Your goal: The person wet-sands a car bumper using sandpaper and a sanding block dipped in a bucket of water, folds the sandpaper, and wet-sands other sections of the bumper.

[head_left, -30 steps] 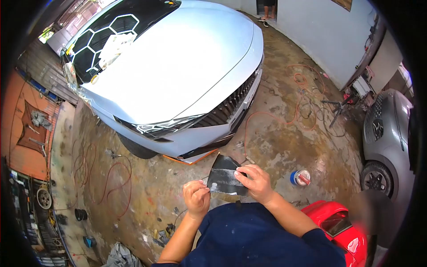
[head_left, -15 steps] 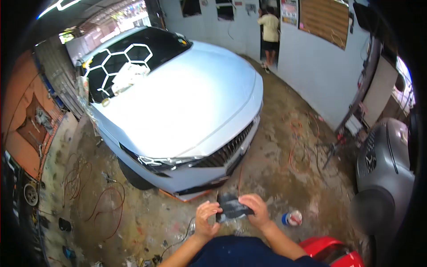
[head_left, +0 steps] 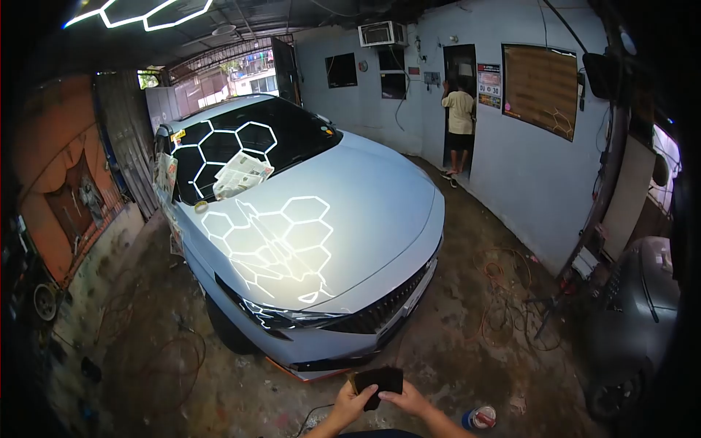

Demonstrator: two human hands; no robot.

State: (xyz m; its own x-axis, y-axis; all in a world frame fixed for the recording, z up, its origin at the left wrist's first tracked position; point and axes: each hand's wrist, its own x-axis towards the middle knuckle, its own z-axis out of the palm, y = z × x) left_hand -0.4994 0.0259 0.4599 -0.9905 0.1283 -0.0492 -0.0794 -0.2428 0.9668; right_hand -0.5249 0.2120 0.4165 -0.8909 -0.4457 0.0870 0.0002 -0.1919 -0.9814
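Observation:
Both hands are closed on a black sheet (head_left: 381, 379) that looks like sandpaper, low in the head view. My left hand (head_left: 352, 404) grips its left side and my right hand (head_left: 409, 401) its right side, thumbs lying on the near face. The fingers behind the sheet are hidden. Just beyond it stands a pale blue-grey car (head_left: 380, 190), its front bumper apart from the hands. Newspaper (head_left: 242, 175) lies at the base of the windshield, with a roll of tape (head_left: 201, 207) close by on the hood's edge.
A can (head_left: 482, 418) stands on the floor at my right. Orange hoses (head_left: 500, 276) lie coiled near the right wall. A second, grey car (head_left: 637, 321) is at the far right. One person (head_left: 458, 117) stands in the doorway at the back.
The view has tilted up, so the car and my hands sit lower or nearer the bottom. My thumbs have moved inward over the sheet. Light glare on the hood has faded.

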